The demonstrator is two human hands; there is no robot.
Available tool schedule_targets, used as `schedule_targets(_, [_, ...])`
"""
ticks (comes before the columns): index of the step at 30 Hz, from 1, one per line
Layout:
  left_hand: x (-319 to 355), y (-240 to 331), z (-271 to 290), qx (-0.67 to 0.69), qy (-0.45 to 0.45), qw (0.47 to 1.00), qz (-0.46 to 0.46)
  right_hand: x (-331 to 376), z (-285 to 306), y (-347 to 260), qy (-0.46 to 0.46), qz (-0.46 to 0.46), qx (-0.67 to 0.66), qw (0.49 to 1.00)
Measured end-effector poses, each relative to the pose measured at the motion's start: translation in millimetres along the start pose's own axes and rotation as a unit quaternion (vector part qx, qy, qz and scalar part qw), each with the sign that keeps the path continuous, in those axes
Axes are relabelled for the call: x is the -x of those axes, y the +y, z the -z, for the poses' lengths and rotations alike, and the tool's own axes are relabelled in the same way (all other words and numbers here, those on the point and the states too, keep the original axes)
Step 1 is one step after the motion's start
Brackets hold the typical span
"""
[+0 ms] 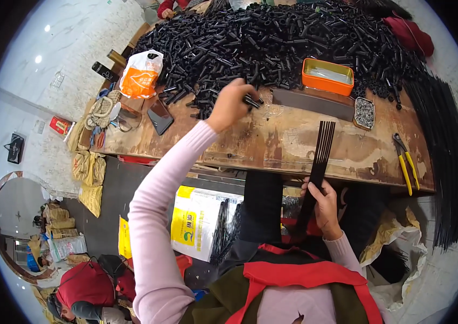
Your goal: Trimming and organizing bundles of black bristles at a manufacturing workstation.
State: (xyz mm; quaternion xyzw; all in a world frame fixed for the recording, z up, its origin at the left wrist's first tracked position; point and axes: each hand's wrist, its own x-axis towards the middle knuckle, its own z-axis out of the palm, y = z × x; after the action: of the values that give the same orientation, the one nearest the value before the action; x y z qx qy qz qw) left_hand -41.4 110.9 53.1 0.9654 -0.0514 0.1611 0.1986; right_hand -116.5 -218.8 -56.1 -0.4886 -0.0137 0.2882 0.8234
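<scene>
My left hand point(232, 103) reaches over the table at the near edge of a big heap of short black tubes point(229, 40). Its fingers are closed around a few small black tubes point(251, 101). Down by the table's front edge, my right hand point(323, 206) grips a flat bundle of long thin black rods point(320, 154). The upper ends of the rods fan slightly apart over the wooden tabletop, and the lower ends hang near my lap.
An orange tin point(327, 77), a small box of metal bits point(364, 113) and yellow-handled pliers point(406, 162) lie to the right. Long black rods point(445, 162) hang off the right edge. A phone point(160, 116) and plastic bag point(141, 74) lie left. Another person point(86, 286) sits lower left.
</scene>
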Motion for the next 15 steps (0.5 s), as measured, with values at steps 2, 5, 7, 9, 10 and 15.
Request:
schedule_targets(2, [-6.9,3.9,-20.3,-0.134,-0.008,0.987,-0.087,0.8,0.7,2.0,0.001,-0.001,0.0,1.0])
schedule_targets(5, [-13.8,-1.6,-30.3,-0.224,-0.033,0.969,-0.095,6.6,-5.0,3.3,0.019,0.006,-0.015,1.0])
schedule_targets(7, [-14.5,5.4,-36.8,-0.246,-0.029,0.964,-0.098,9.9,-6.4,2.7,0.01,0.017,-0.015,1.0])
schedule_targets(9, [-17.3,44.2,-42.3,-0.081,0.088,0.987,-0.11,13.1,-6.6,3.2,0.006,0.043,0.032,0.999])
schedule_targets(10, [-13.0,65.9,-46.3,-0.003,0.081,0.991,-0.102,16.6,-8.7,4.1,-0.008,0.062,0.077,0.995])
schedule_targets(15, [14.1,148.2,-58.0,0.475,-0.212,0.853,-0.036,23.6,-11.7,12.7,-0.058,0.036,-0.012,0.998])
